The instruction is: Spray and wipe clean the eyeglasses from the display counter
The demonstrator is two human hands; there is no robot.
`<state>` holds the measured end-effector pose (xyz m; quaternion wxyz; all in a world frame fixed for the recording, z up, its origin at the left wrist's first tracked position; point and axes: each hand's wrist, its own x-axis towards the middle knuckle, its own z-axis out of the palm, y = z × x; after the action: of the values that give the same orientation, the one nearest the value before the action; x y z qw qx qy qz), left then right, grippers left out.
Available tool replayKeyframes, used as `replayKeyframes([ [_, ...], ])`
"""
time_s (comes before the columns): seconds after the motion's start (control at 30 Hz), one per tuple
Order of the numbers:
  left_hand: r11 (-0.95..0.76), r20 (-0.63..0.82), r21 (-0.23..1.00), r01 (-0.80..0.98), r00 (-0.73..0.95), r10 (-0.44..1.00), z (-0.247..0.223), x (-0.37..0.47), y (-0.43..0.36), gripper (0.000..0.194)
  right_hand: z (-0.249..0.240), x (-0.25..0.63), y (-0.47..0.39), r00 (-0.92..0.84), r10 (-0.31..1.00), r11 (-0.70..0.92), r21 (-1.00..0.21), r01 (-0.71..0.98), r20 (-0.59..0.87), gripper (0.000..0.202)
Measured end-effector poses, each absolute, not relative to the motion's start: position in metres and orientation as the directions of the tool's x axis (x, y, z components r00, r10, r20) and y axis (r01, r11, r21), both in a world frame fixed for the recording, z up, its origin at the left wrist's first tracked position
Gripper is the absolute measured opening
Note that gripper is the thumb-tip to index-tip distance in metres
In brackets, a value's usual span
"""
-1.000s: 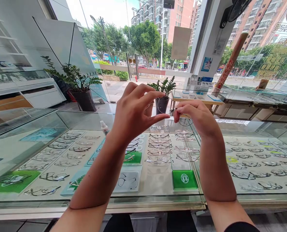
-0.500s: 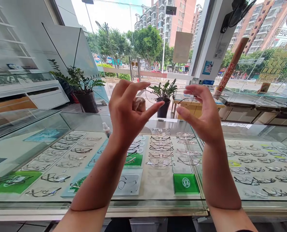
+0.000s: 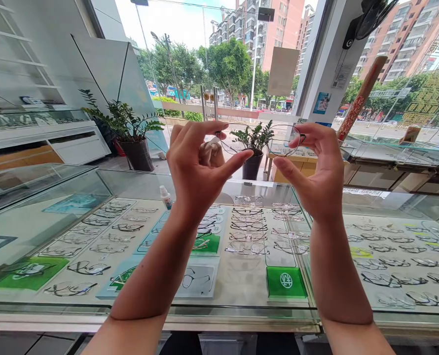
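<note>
A pair of thin-rimmed eyeglasses [image 3: 284, 140] is held up level above the counter, its round lenses seen against the window. My left hand [image 3: 192, 160] grips it at the left end, thumb stretched out below the rim. In the curled lower fingers of that hand is a crumpled whitish cloth [image 3: 211, 152]. At the right end, my right hand [image 3: 323, 172] has its fingers by the dark hinge and its thumb beneath the lens. Below both hands stands a glass display case [image 3: 237, 308] with rows of eyeglasses [image 3: 247, 227] inside.
A small white spray bottle [image 3: 165, 196] stands behind my left forearm. Green boxes [image 3: 286, 282] lie among the frames in the case. Beyond the counter are potted plants [image 3: 136, 153], another plant pot [image 3: 252, 166], a wooden table [image 3: 278, 167] and the glass shopfront.
The eyeglasses have tilted slightly, so the right rim and its hinge show more clearly. My right hand has shifted a little to the right. The view has turned slightly left.
</note>
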<state>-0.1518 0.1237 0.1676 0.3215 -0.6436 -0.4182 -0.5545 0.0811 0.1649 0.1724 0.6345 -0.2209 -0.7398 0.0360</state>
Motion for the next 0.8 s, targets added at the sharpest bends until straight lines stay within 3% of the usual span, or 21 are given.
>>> replayKeyframes([
  [0.13,-0.481,0.990,0.092,0.872,-0.026,0.141,0.168,-0.152,0.125,0.061,0.173,0.081,0.164,-0.118,0.362,0.911,-0.324,0.254,0.925,0.053],
  [0.57,-0.442,0.988,-0.014,0.897,0.081,0.133,0.177,-0.155,0.116,0.053,0.175,0.089,0.169,-0.130,0.356,0.917,-0.320,0.238,0.925,0.049],
  [0.8,-0.494,0.982,0.027,0.869,0.071,0.178,0.180,-0.158,0.116,0.054,0.178,0.095,0.169,-0.162,0.440,0.892,-0.408,0.198,0.883,0.046],
])
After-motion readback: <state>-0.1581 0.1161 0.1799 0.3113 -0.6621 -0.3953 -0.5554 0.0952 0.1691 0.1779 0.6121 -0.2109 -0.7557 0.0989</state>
